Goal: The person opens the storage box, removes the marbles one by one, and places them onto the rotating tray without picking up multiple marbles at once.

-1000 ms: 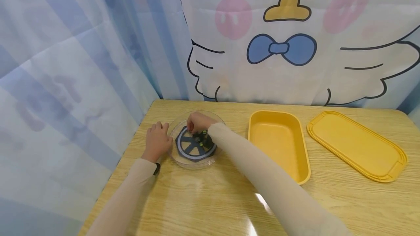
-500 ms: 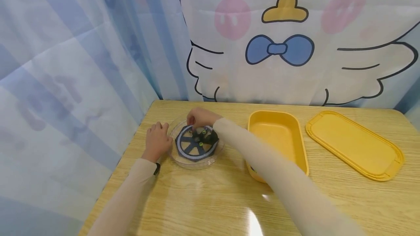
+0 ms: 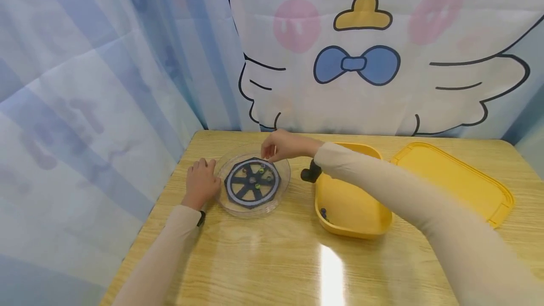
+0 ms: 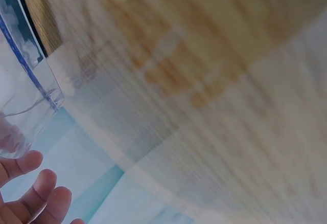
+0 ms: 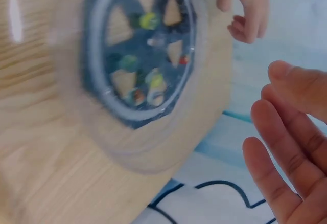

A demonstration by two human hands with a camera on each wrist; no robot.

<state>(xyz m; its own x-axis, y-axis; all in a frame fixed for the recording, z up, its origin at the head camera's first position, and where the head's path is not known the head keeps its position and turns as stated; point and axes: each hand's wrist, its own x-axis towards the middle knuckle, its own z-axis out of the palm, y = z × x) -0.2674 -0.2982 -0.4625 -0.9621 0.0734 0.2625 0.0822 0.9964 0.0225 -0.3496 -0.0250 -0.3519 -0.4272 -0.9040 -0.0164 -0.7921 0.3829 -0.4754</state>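
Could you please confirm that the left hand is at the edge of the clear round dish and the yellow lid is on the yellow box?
Not quite: the left hand is at the clear round dish, but the head view shows the yellow lid lying right of the yellow box.

Plstc dish (image 3: 265, 209), glossy wd tbl (image 3: 255, 263)

High head view forward and down, closer wrist views, clear dish (image 3: 250, 213) in head and right wrist.
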